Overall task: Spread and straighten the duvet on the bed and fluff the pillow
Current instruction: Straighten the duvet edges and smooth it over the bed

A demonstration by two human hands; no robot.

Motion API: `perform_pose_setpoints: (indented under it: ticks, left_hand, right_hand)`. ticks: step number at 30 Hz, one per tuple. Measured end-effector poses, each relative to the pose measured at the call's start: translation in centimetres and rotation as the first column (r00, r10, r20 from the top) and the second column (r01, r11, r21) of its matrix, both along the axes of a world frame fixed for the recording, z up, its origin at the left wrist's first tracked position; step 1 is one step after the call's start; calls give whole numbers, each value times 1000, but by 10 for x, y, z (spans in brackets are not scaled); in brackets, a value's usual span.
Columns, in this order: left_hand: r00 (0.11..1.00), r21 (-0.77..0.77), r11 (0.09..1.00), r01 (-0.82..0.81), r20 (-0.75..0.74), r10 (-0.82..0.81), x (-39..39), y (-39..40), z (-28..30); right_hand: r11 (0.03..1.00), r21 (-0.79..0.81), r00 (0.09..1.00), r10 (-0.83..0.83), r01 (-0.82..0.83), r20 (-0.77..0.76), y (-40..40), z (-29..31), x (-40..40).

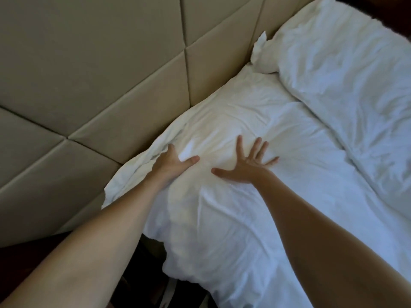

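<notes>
Padded headboard (93,70): beige panels fill the left of the view, and the bedding butts against its lower edge.

Left hand (172,162): it lies on the headboard-side edge of the pillow (222,130), thumb spread across the top. The fingers sink over the far edge into the fabric, so it cannot be told whether they curl round it or press straight.

Pillow: white and creased, it lies flat along the headboard under both hands.

Right hand (248,162): fingers straight and fanned apart, palm pressed flat on the pillow's top face. It grips nothing.

Second pillow (264,58): a bunched corner shows further along the headboard.

Duvet (355,90): white and rumpled, it lies to the right, its folded edge just beside the pillow.

Step in hand, by judgement: patting and shaping the pillow. The duvet appears largely spread, with wrinkles remaining.

Next move calls for taking both pillow ends, lifting and compressing to restore loft, then setting it square to the headboard.
</notes>
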State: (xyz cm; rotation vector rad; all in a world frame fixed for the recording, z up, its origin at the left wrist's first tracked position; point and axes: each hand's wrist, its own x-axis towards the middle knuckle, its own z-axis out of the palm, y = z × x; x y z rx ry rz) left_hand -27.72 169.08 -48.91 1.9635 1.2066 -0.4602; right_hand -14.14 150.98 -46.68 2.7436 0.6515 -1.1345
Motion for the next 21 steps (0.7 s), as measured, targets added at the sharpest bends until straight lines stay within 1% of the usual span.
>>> perform_pose_setpoints:
  ticks: [2,3,5,7,8,9,10,11,12,13,14,15,16,17,18,20,21]
  left_hand:
    - [998,220,973,67,4,-70,-4,-2,19]
    - [994,297,950,99,7,-106,-5,-9,31]
    - [982,402,901,160,24,-185,-4,-36,59]
    - [956,482,851,208,84,-281,-2,-74,83]
    - [939,495,841,216,131,-318,-1,-89,92]
    - [927,480,851,213,175,-331,-1,-98,99]
    - [917,435,875,214,219,-333,-2,-102,104]
    - [896,354,907,227,290,-337,-5,-101,109]
    - [866,258,931,257,366,-340,-11,-97,113]
    - [837,193,931,311,408,-364,-19,-92,115]
    - [826,198,907,372,374,-421,-29,-85,114]
    - [837,246,873,420,267,-478,-40,-76,109]
    - [858,292,845,448,124,-498,-52,-65,102]
    - [875,311,833,459,3,-483,-63,-57,96]
    - [893,293,847,443,-56,-447,-73,-52,92]
    - [915,266,878,398,-56,-399,-84,-54,86]
    - [913,311,864,396,-34,-407,-84,-61,88]
  right_hand:
    - [998,25,998,56,-56,2,1,5,-17]
    - [993,67,995,98,-98,14,2,8,-29]
    - [959,236,987,146,-159,74,6,20,-54]
    - [874,449,977,119,-187,176,13,32,-73]
    - [825,540,980,79,-168,184,16,40,-76]
    - [771,628,990,29,-110,138,17,48,-74]
    - [734,679,999,-12,-27,52,14,54,-70]
    - [714,699,999,-45,40,-10,7,58,-65]
    - [705,708,998,-60,55,-17,-1,63,-61]
    - [704,709,998,-63,40,6,-8,66,-57]
    - [702,712,997,-71,36,19,-15,69,-55]
    - [697,716,996,-81,40,24,-20,71,-53]
    - [696,717,996,-90,47,22,-25,74,-52]
    - [696,715,995,-102,66,7,-29,76,-52]
    - [694,714,993,-118,96,-18,-33,77,-53]
    - [692,712,991,-130,120,-41,-39,77,-56]
    - [693,714,993,-114,101,-30,-41,79,-60]
